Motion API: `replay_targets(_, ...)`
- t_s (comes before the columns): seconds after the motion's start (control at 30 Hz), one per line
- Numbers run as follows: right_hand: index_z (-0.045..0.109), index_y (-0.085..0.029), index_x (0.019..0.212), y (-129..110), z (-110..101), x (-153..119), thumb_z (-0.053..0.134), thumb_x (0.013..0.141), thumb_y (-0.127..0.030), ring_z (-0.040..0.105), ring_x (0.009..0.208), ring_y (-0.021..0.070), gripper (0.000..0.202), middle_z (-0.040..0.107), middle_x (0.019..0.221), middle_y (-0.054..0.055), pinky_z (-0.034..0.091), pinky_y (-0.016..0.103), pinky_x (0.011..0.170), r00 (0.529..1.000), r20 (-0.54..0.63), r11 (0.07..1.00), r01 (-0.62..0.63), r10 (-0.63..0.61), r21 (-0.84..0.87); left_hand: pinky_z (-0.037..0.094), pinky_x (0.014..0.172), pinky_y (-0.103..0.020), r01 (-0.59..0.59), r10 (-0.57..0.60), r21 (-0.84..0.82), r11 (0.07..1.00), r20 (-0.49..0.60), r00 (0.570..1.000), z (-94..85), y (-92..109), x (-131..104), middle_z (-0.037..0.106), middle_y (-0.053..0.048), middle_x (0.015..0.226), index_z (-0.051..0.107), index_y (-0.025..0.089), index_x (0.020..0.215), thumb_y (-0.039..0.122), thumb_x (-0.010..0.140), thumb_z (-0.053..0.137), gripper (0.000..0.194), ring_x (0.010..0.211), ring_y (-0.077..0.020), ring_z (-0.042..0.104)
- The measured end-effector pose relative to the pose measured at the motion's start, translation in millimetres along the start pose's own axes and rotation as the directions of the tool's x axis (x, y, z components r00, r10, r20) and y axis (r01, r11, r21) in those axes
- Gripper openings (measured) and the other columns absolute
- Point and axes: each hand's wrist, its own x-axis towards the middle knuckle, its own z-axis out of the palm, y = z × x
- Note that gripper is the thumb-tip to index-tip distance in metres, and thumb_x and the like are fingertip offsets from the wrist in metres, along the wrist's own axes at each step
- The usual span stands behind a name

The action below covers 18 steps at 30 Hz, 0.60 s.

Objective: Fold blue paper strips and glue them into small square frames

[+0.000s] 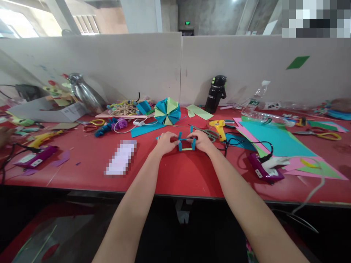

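A small frame of blue and pale green strips (pixel 187 149) stands on the red table between my two hands. My left hand (pixel 166 143) grips its left side, fingers closed at the blue uprights. On the right side, my right hand (pixel 202 141) holds the blue uprights in the same way. Behind my hands sits a folded paper wheel (pixel 167 111) in blue and light green. A yellow glue gun (pixel 219 129) lies just beyond my right hand, with green-handled scissors (pixel 208 135) beside it. My fingertips are partly hidden by the strips.
A blurred white rectangle (pixel 121 157) lies left of my forearms. Coloured sheets (pixel 276 138) and a purple power box (pixel 264 168) are at the right. A black bottle (pixel 215 94), a steel jug (pixel 86 94) and craft sticks (pixel 124 109) stand or lie toward the partition (pixel 233 65). Another person's hand (pixel 4 138) shows far left.
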Motion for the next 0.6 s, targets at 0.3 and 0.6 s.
replay_targets(0.3,0.078,-0.019,0.091,-25,-7,-5,0.070,0.087,-0.032,0.048,0.068,0.0178,0.016,0.050,0.078,0.002,0.042,0.033,0.069,0.988,-0.144,0.998,0.054,-0.051,0.021,0.059,0.085,-0.043,0.045,-0.042,-0.365,0.930,0.016,0.999,3.8,15,4,0.076,-0.011,0.097,0.069,0.016,0.098,0.034,0.077,0.074,0.028,0.090,-0.0249,0.073)
replay_targets(0.6,0.078,-0.021,0.089,-30,-9,-6,0.066,0.090,-0.047,0.048,0.066,0.0182,0.029,0.048,0.075,0.002,0.042,0.033,0.068,0.986,-0.161,0.998,0.050,-0.042,0.046,0.059,0.089,-0.046,0.073,-0.077,-0.469,0.880,0.011,0.997,2.8,16,5,0.076,-0.012,0.095,0.073,0.015,0.099,0.028,0.069,0.080,0.034,0.096,-0.0280,0.073)
